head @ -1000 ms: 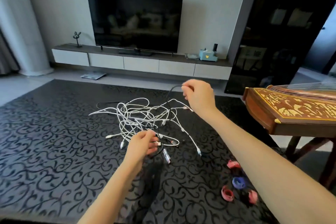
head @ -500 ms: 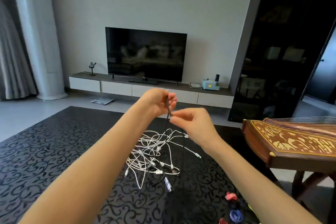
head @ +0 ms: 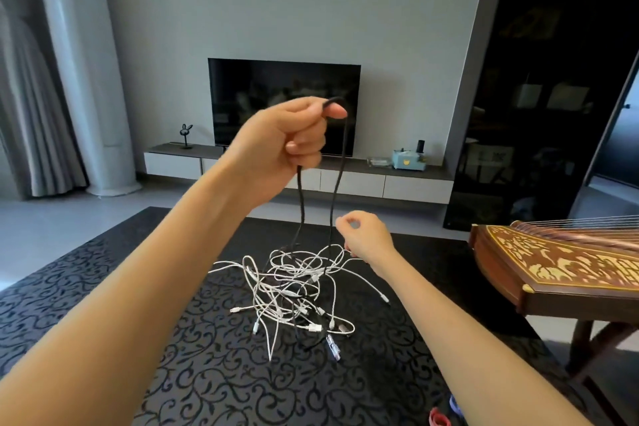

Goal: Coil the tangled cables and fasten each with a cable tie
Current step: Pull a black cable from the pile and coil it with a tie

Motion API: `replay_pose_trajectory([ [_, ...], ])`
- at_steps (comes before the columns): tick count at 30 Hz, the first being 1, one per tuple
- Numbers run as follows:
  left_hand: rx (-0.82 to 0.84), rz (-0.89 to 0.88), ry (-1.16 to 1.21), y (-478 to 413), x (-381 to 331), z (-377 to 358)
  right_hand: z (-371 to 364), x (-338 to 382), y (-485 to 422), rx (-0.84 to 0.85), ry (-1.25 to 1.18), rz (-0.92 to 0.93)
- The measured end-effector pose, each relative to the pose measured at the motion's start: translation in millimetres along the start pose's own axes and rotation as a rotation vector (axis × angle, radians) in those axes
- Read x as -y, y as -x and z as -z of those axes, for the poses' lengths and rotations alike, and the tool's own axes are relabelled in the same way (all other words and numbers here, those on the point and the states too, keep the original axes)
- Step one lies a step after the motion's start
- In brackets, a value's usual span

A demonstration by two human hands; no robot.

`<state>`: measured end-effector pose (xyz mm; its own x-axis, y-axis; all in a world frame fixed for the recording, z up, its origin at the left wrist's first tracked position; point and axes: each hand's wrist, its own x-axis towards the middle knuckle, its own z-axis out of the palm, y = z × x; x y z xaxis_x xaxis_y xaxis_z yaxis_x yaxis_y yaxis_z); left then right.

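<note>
A thin black cord (head: 301, 197) hangs doubled over the raised left hand (head: 287, 142), its two strands dropping straight into a loose tangle of white braided charging cables (head: 276, 282) in the middle of the dark scroll-patterned tabletop (head: 207, 373). Plugs stick out on the heap's near side. A red looped cable tie (head: 438, 420) and a blue one (head: 455, 403) lie at the near right edge.

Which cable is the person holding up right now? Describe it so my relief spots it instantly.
On the dark scroll-patterned table lies a tangle of white cables. Out of it rises the black cable, gripped by the raised left hand in front of the TV, two strands hanging down. Its neighbours are white and lie on the table; it alone is dark and lifted.
</note>
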<state>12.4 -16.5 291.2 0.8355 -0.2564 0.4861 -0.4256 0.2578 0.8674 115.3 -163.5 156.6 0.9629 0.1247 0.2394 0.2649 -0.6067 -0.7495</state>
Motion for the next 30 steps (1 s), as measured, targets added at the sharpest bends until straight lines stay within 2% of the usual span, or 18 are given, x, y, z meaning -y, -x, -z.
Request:
replay_pose_trajectory([
  [2,0.002,-0.042,-0.003,5.2,-5.5,13.1,-6.4,5.6,-0.9,0.119,-0.088,0.045],
  [4,0.020,-0.060,-0.003,9.9,-7.7,19.1,-15.8,11.2,-0.9,0.354,-0.156,0.044],
  [6,0.027,-0.081,0.031,13.2,-11.5,20.0,-30.8,15.1,-0.6,0.502,-0.067,0.032],
  [7,0.027,-0.099,0.075,14.7,-14.7,19.6,-39.6,14.0,-0.5,0.515,0.014,0.014],
  [10,0.008,-0.190,0.282,23.9,-33.7,25.2,-61.9,-7.3,-12.1,0.396,0.149,-0.119],
  [12,-0.082,-0.250,0.400,33.0,-43.8,35.5,-61.2,-24.3,-18.4,0.288,0.138,-0.257],
  [14,-0.227,-0.263,0.384,40.6,-41.3,49.5,-52.1,-33.1,-30.7,0.173,0.129,-0.288],
  [17,-0.459,-0.159,0.196,44.8,-11.6,78.9,-23.1,-2.7,-59.8,-0.017,-0.216,-0.251],
  [20,-0.625,-0.033,-0.009,47.7,26.4,106.5,24.5,71.9,-82.6,-0.142,-0.524,-0.075],
  [24,-0.738,0.025,-0.094,48.5,62.7,125.6,86.4,165.4,-70.1,-0.277,-0.765,0.406],
  [27,-0.792,0.035,-0.035,48.0,77.2,130.2,117.8,186.8,-60.1,-0.356,-0.714,0.783],
  [28,-0.806,0.038,-0.015,47.6,79.8,131.0,122.7,186.4,-59.7,-0.369,-0.655,0.843],
  [30,-0.829,0.049,0.028,47.2,84.7,129.7,120.6,173.4,-63.1,-0.368,-0.572,0.799],
])
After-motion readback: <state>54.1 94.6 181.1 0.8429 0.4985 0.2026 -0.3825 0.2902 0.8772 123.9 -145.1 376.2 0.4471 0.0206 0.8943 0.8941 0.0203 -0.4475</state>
